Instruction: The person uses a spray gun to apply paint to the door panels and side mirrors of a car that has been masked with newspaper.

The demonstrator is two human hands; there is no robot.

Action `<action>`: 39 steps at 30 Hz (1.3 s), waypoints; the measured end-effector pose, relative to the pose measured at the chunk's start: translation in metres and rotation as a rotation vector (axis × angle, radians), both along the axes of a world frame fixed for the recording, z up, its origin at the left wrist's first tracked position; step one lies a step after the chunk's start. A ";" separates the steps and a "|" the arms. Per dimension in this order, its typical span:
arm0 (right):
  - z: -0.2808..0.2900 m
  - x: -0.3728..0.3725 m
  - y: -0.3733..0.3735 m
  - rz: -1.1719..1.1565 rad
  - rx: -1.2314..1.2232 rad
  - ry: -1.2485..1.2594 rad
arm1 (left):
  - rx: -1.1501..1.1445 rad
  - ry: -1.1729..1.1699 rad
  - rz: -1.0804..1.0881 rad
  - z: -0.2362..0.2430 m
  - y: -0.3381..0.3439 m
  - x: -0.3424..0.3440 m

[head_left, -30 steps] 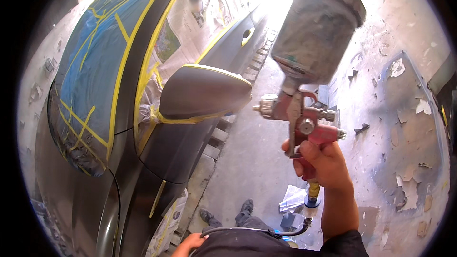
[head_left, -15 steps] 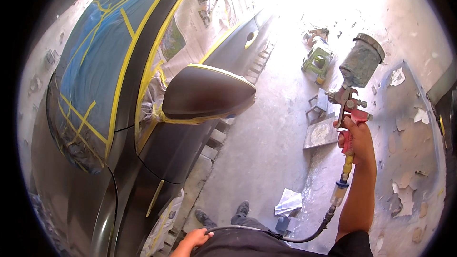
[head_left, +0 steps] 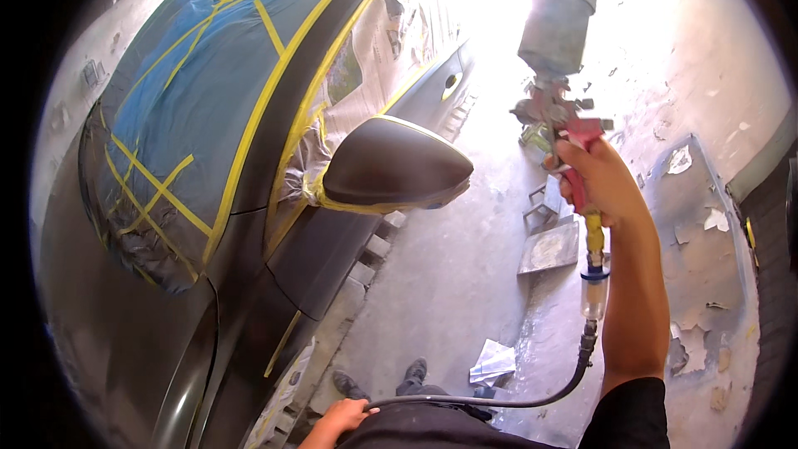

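Observation:
My right hand [head_left: 588, 175] is wrapped round the red handle of a paint spray gun [head_left: 559, 112], raised upright to the right of the car. A grey cup [head_left: 557, 27] sits on top of the gun. Below the grip, a clear filter [head_left: 593, 298] joins it to a dark air hose [head_left: 532, 403]. That hose curves across my waist to my left hand [head_left: 345, 416], whose fingers are closed on it. On the left stands a dark matte car [head_left: 125, 341]. Its side mirror [head_left: 395, 163] is edged with yellow tape, and gun and mirror are apart.
Blue film and yellow tape cover the windscreen [head_left: 187, 116]; paper covers the side window [head_left: 378, 50]. A small metal stool [head_left: 549, 248] and folded paper [head_left: 493, 362] are on the floor to the right. Farther right, a peeling grey panel [head_left: 698, 266] lies or leans.
My right hand has moved the spray gun up and to the left, nearer the car. The view has shifted a little, and my left hand stays on the hose.

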State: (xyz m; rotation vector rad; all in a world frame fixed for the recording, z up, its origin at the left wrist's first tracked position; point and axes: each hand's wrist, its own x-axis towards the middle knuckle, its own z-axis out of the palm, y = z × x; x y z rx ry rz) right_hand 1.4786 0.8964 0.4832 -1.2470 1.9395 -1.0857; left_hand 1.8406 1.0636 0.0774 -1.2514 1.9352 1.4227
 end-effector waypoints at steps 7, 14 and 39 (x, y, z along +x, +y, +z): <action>0.020 0.120 0.008 0.207 0.102 0.260 | 0.003 0.035 0.046 -0.022 0.013 0.038; -0.039 0.151 0.082 0.400 0.042 -0.021 | 0.025 0.037 0.050 -0.044 0.031 0.063; -0.270 0.157 0.147 0.320 -0.415 -0.295 | 0.372 -0.243 0.693 -0.068 0.176 0.170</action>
